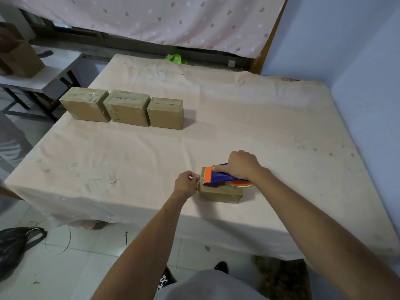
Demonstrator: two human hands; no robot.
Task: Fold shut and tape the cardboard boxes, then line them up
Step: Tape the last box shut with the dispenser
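A small cardboard box [219,194] sits near the front edge of the table [129,161]. My right hand [243,164] grips a blue and orange tape dispenser [218,176] lying across the box top. My left hand [186,184] pinches the clear tape end at the box's left edge. Three taped boxes stand side by side at the back left: the left one [85,107], the middle one [127,110] marked with handwriting, and the right one [165,112].
A pale cloth covers the table. A side table [41,79] with an open cardboard box [20,58] stands at the far left. A black bag [15,245] lies on the tiled floor. A blue wall [357,61] borders the right side.
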